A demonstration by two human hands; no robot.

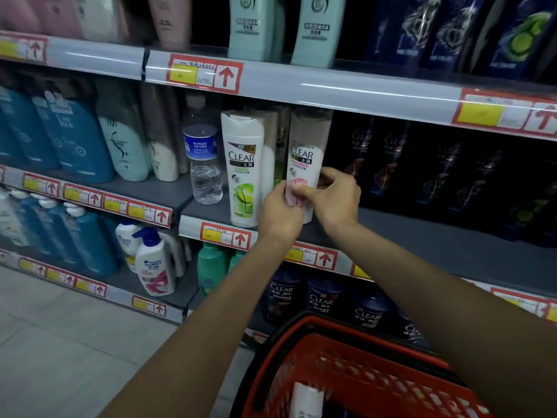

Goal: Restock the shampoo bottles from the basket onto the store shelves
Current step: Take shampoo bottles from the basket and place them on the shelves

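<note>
Right hand [334, 197]: your fingers curl round the right side of the pink-label CLEAR bottle [307, 152], with the thumb across its lower front.
Left hand [281, 212]: you pinch the same bottle low on its left side, fingers closed on it.
Bottle: it stands upright on the middle shelf [422, 233] near the front edge. It is just beside the green-label CLEAR bottle [244, 164] on its left. Your hands hide its base, so you cannot tell if it is fully set down.
Neighbour: a water bottle [203, 158] stands left of the green one, by the shelf's left end.
Basket: the red basket [346, 372] hangs below your arms. One white item [307, 399] shows at its near edge, and the rest of the inside is out of view.
Done so far: this bottle looks all but placed, lined up with its green neighbour.
Left to do: release it, then go back to the basket. At least that white item seems to be waiting, though how many more you cannot tell.
</note>
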